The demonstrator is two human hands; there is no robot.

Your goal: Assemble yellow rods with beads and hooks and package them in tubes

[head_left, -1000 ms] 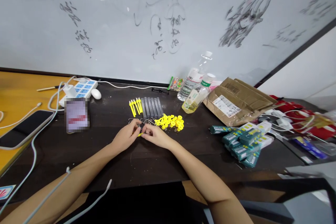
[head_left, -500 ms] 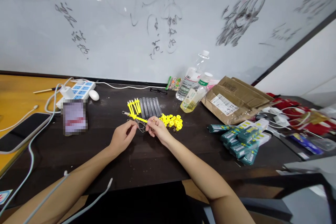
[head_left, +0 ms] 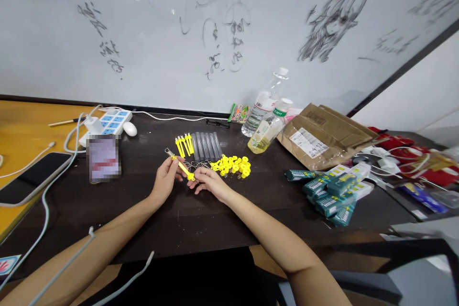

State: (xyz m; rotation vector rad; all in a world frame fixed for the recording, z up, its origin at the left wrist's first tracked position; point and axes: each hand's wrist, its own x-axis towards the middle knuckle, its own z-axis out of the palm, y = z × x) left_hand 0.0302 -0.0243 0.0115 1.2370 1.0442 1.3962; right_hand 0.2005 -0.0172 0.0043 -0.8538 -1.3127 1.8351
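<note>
My left hand (head_left: pixel 165 181) is closed around a slim yellow plastic rod (head_left: pixel 183 168) with a metal clip at its upper end. At the rod's lower end, the fingers of my right hand (head_left: pixel 210 185) pinch its wider yellow tip. Thin bent metal wires (head_left: pixel 196 165) lie just behind the fingers, partly hidden. Beyond them sits a row of similar yellow rods (head_left: pixel 184 144) with metal ends, beside several dark translucent tubes (head_left: pixel 207 147). A heap of small yellow caps (head_left: pixel 234 166) lies to the right of the tubes.
Two plastic bottles, one of water (head_left: pixel 263 103) and one with yellowish liquid (head_left: pixel 267 129), stand behind at right. A brown parcel (head_left: pixel 322 129) and several green boxes (head_left: pixel 332 191) lie further right. At left are a power strip (head_left: pixel 116 122), a white mouse (head_left: pixel 129 128) and a phone (head_left: pixel 32 177).
My left hand has taken hold of the yellow rod near its clip end. The rod has tilted more steeply, and my right hand has shifted slightly left and down to its lower end.
</note>
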